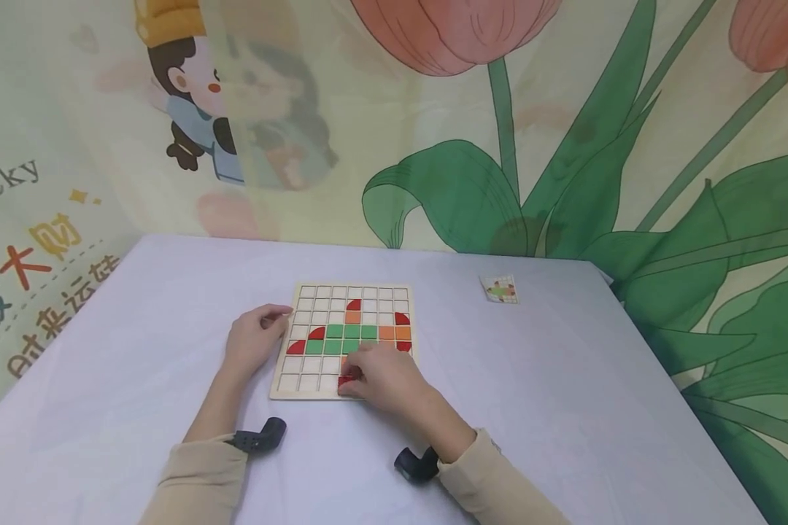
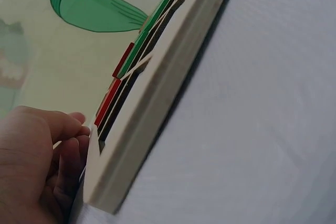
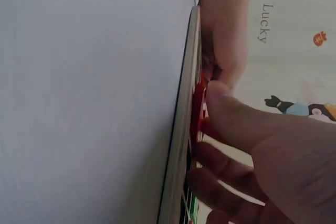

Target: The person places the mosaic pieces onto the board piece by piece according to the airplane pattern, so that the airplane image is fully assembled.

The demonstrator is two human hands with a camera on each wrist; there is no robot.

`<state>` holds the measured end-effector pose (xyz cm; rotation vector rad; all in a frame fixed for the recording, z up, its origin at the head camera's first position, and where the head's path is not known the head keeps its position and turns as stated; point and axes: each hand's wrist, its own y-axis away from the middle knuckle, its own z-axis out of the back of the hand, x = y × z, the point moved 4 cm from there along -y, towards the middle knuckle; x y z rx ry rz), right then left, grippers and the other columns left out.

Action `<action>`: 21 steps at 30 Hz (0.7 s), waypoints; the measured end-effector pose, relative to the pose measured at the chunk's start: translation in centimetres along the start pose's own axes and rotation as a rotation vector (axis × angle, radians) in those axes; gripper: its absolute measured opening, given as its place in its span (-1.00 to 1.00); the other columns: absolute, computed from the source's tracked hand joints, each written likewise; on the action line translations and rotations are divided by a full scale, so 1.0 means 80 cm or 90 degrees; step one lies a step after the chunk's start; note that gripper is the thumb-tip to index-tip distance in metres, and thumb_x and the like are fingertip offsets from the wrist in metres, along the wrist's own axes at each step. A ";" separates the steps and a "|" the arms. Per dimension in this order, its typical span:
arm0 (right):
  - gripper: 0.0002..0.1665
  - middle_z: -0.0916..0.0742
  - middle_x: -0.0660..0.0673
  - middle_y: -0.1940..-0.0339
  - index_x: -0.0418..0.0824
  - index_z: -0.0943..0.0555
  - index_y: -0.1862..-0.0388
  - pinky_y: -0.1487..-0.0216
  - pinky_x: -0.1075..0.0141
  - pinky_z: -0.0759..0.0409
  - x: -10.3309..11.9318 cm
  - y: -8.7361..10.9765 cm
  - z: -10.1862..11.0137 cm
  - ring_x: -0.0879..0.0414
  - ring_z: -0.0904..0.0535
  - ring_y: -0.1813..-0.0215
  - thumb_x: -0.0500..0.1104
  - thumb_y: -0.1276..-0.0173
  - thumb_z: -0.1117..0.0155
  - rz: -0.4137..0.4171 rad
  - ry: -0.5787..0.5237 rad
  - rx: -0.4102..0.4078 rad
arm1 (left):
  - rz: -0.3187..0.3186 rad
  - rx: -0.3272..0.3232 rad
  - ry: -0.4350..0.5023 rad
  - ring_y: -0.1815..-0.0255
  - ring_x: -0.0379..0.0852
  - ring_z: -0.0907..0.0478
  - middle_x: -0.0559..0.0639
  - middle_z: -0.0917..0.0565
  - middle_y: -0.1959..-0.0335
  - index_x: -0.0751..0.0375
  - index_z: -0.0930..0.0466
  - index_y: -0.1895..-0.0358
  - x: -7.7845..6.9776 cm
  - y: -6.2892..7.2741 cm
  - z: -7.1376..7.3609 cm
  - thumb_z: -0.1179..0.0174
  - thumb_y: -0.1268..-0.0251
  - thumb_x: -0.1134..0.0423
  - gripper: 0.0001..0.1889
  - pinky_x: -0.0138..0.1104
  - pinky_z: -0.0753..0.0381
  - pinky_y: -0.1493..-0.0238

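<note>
A square wooden grid board (image 1: pixel 308 383) lies on the table with green, orange and red tiles in its cells. My right hand (image 1: pixel 387 375) reaches over its front part, thumb and fingers pinching a red tile (image 1: pixel 345 383) at the front row. In the right wrist view, the thumb (image 3: pixel 219 95) presses beside that red tile, low over the board. Along the board's left edge rests my left hand (image 1: pixel 256 339), its fingers loosely bent and their tips right at the rim. The right hand covers several cells.
A small picture card (image 1: pixel 501 289) showing a similar coloured pattern lies at the back right of the white tablecloth (image 1: pixel 538 379). Behind the table hangs a printed cloth with tulips (image 1: pixel 460 29). A black wrist device (image 1: pixel 263 436) sits at each cuff.
</note>
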<state>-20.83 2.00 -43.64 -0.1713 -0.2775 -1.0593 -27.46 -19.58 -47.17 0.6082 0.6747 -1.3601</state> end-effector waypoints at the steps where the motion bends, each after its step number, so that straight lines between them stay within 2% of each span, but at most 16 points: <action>1: -0.80 -0.59 0.20 0.44 0.11 -0.68 0.30 0.46 0.48 -0.36 0.000 0.000 -0.001 0.33 -0.44 0.41 0.12 -0.13 -0.42 -0.005 0.003 0.005 | 0.001 0.000 0.001 0.14 0.00 -0.53 0.13 -0.64 0.05 0.13 -0.56 -0.13 0.000 -0.001 -0.001 -0.01 -0.37 0.14 -0.65 -0.31 -0.43 0.19; 4: -0.74 -0.56 0.18 0.44 0.09 -0.67 0.30 0.49 0.47 -0.34 0.000 0.001 -0.004 0.32 -0.41 0.43 0.16 -0.10 -0.43 -0.021 0.021 0.003 | 0.000 0.002 0.003 0.14 0.00 -0.54 0.13 -0.64 0.06 0.14 -0.56 -0.13 0.000 -0.003 -0.005 -0.01 -0.36 0.14 -0.65 -0.30 -0.43 0.19; 9: -0.73 -0.55 0.15 0.44 0.05 -0.70 0.26 0.48 0.48 -0.35 -0.003 0.002 -0.005 0.31 -0.41 0.43 0.10 -0.09 -0.46 -0.047 0.035 -0.021 | -0.002 0.003 0.006 0.12 0.01 -0.55 0.13 -0.64 0.05 0.14 -0.56 -0.13 -0.001 -0.004 -0.010 -0.01 -0.36 0.15 -0.65 -0.29 -0.45 0.17; 13: -0.73 -0.57 0.14 0.45 0.04 -0.74 0.25 0.49 0.50 -0.34 -0.003 0.003 -0.005 0.30 -0.42 0.41 0.07 -0.07 -0.48 -0.026 0.053 -0.035 | -0.004 -0.001 0.008 0.10 0.02 -0.55 0.14 -0.64 0.04 0.15 -0.56 -0.13 -0.001 -0.004 -0.013 -0.02 -0.35 0.16 -0.65 -0.25 -0.46 0.13; 16: -0.81 -0.59 0.16 0.49 0.06 -0.77 0.30 0.53 0.51 -0.32 -0.003 0.004 -0.006 0.32 -0.44 0.42 0.03 -0.08 -0.48 0.002 0.068 -0.056 | -0.009 -0.003 0.013 0.08 0.04 -0.55 0.15 -0.64 0.03 0.16 -0.57 -0.12 -0.001 -0.005 -0.016 -0.02 -0.36 0.18 -0.66 -0.22 -0.45 0.11; 21: -0.87 -0.62 0.18 0.53 0.07 -0.78 0.34 0.55 0.52 -0.32 -0.006 0.005 -0.011 0.34 -0.48 0.45 0.00 -0.09 -0.48 0.018 0.068 -0.081 | -0.008 0.004 0.019 0.08 0.02 -0.55 0.14 -0.64 0.04 0.15 -0.57 -0.11 0.000 -0.008 -0.025 -0.02 -0.36 0.17 -0.67 -0.25 -0.45 0.11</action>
